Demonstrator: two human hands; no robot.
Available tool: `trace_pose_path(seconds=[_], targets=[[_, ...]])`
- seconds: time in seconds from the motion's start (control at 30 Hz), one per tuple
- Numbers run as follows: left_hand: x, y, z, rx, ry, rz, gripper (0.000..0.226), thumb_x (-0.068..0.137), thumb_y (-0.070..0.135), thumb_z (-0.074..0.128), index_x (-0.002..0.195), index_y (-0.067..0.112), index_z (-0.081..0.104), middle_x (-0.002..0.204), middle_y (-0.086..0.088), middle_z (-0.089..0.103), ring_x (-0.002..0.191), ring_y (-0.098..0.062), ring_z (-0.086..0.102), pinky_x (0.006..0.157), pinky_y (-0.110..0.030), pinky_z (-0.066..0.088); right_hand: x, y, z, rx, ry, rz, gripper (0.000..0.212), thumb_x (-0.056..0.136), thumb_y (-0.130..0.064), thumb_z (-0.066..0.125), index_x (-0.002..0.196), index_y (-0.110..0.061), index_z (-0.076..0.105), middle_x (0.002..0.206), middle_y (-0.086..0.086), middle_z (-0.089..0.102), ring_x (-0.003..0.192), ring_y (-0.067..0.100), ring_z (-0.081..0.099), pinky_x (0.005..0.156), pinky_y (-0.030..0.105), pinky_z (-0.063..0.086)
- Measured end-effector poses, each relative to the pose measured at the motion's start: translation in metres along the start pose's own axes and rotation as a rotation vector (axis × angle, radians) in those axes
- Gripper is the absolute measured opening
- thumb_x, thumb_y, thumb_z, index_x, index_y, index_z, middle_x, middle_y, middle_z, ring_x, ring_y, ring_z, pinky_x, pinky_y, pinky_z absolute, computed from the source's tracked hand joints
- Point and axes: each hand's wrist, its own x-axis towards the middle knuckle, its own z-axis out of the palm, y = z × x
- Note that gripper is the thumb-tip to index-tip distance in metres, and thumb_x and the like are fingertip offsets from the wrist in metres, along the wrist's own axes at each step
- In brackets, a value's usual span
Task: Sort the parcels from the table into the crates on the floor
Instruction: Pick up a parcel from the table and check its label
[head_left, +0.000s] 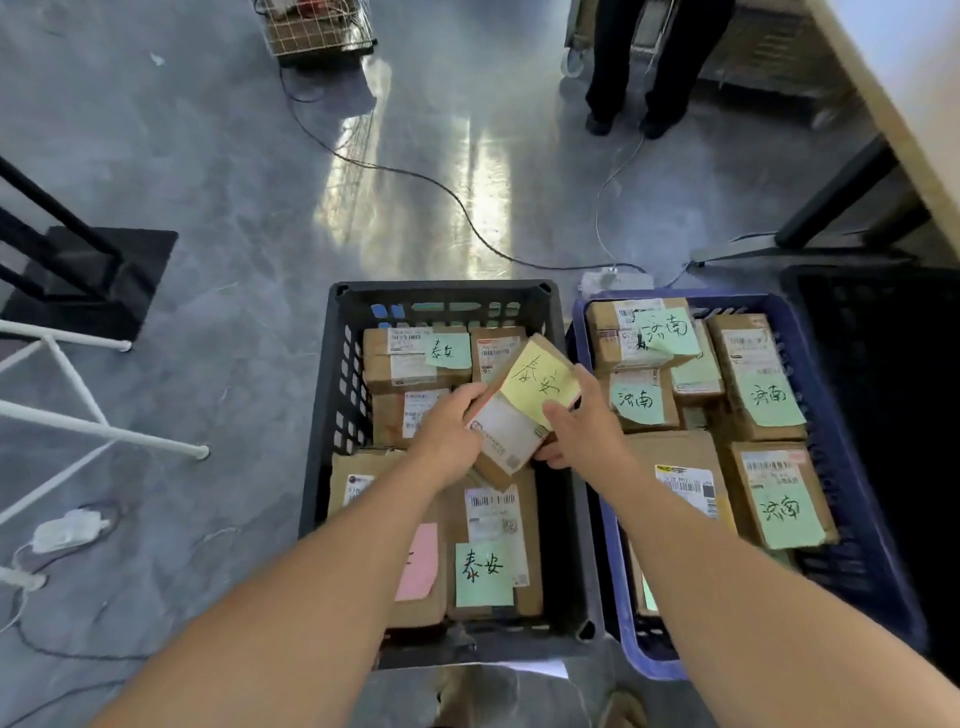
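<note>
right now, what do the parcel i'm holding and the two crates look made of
Held parcel: brown cardboard, matte, with folded edges and paper labels stuck on. Black crate and blue crate: probably moulded plastic, judging by slotted walls and a slight sheen.

A yellow sticky note (540, 384) on the parcel (511, 439) held over the black crate (441, 291) reads 泰安 in handwritten black ink. Inside that crate, two green notes, one at the far end (448, 351) and one at the near end (484, 574), carry the same 泰安. In the blue crate (649, 660), four green notes each read 济南. The printed shipping labels (491, 512) and the pink note (418, 561) cannot be read.
</note>
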Motion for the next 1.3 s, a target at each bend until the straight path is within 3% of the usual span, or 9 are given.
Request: trace_pose_path(seconds=[0.13, 0.3, 0.4, 0.53, 0.67, 0.77, 0.87, 1.07, 1.3], targets=[[0.032, 0.003, -0.031, -0.027, -0.025, 0.025, 0.058, 0.094, 0.000, 0.049, 0.141, 0.034, 0.042, 0.126, 0.003, 0.052, 0.094, -0.007, 0.055, 0.065, -0.025, 0.053, 0.022, -0.023, 0.019, 0.045, 0.004, 0.041, 0.047, 0.091, -0.021, 0.058, 0.128, -0.029, 0.030, 0.111, 0.009, 0.060, 0.084, 0.028, 0.068, 0.072, 0.048, 0.059], [0.069, 0.003, -0.063, 0.041, -0.044, 0.100, 0.045, 0.097, 0.010, 0.051, 0.133, 0.037, 0.048, 0.123, 0.010, 0.054, 0.092, 0.000, 0.054, 0.054, -0.013, 0.045, 0.049, -0.043, 0.035, 0.225, -0.033, 0.078, 0.100, 0.086, -0.010, 0.065, 0.150, -0.037, -0.007, 0.110, 0.003, 0.058, 0.077, 0.027, 0.071, 0.060, 0.040, 0.060], [0.084, -0.013, -0.074, 0.065, -0.070, 0.102, 0.031, 0.098, 0.023, 0.053, 0.118, 0.046, 0.050, 0.113, 0.017, 0.056, 0.089, 0.007, 0.052, 0.059, -0.017, 0.043, 0.058, -0.048, 0.045, 0.293, -0.055, 0.119, 0.081, 0.087, -0.007, 0.065, 0.146, -0.030, 0.015, 0.112, 0.016, 0.062, 0.061, 0.025, 0.071, 0.051, 0.033, 0.056], [0.100, -0.052, -0.089, 0.099, -0.046, 0.016, 0.033, 0.097, 0.016, 0.052, 0.111, 0.045, 0.050, 0.113, 0.011, 0.058, 0.089, 0.001, 0.055, 0.062, -0.025, 0.048, 0.061, -0.048, 0.069, 0.368, -0.099, 0.243, 0.040, 0.091, -0.010, 0.062, 0.123, -0.012, 0.037, 0.089, 0.023, 0.067, 0.061, 0.028, 0.071, 0.049, 0.035, 0.056], [0.110, -0.087, -0.096, 0.233, 0.004, -0.047, 0.040, 0.092, 0.002, 0.045, 0.119, 0.029, 0.058, 0.123, -0.001, 0.056, 0.101, -0.016, 0.058, 0.060, -0.029, 0.046, 0.058, -0.036, 0.103, 0.304, -0.157, 0.337, 0.019, 0.097, -0.016, 0.054, 0.111, -0.005, 0.047, 0.080, 0.020, 0.068, 0.060, 0.028, 0.071, 0.052, 0.037, 0.058], [0.115, -0.101, -0.095, 0.412, 0.048, -0.016, 0.043, 0.091, 0.003, 0.046, 0.126, 0.025, 0.059, 0.134, -0.005, 0.051, 0.118, -0.022, 0.049, 0.088, -0.038, 0.049, 0.059, -0.018, 0.122, -0.054, -0.125, 0.302, 0.017, 0.097, -0.022, 0.048, 0.103, -0.007, 0.044, 0.092, 0.016, 0.065, 0.075, 0.030, 0.067, 0.067, 0.046, 0.058], [0.113, -0.109, -0.089, 0.487, 0.041, -0.001, 0.051, 0.092, 0.001, 0.045, 0.137, 0.025, 0.051, 0.146, -0.006, 0.037, 0.130, -0.024, 0.037, 0.103, -0.042, 0.040, 0.058, -0.003, 0.132, -0.405, -0.110, 0.188, 0.011, 0.096, -0.024, 0.047, 0.098, -0.013, 0.046, 0.096, 0.008, 0.059, 0.083, 0.025, 0.056, 0.066, 0.037, 0.047], [0.103, -0.119, -0.077, 0.636, 0.102, 0.024, 0.055, 0.092, 0.002, 0.046, 0.144, 0.020, 0.038, 0.153, -0.010, 0.023, 0.136, -0.026, 0.027, 0.101, -0.042, 0.040, 0.063, 0.008, 0.135, -0.282, -0.082, 0.170, 0.014, 0.094, -0.017, 0.053, 0.108, -0.018, 0.051, 0.107, 0.006, 0.062, 0.092, 0.021, 0.057, 0.080, 0.037, 0.051], [0.108, -0.118, -0.061, 0.982, 0.092, 0.135, 0.078, 0.085, 0.006, 0.057, 0.151, 0.017, 0.017, 0.159, -0.009, 0.009, 0.146, -0.030, 0.002, 0.120, -0.047, 0.008, 0.061, 0.003, 0.133, -0.407, -0.179, 0.048, 0.041, 0.095, -0.009, 0.045, 0.136, -0.010, 0.045, 0.126, 0.010, 0.057, 0.107, 0.026, 0.055, 0.088, 0.036, 0.049]])
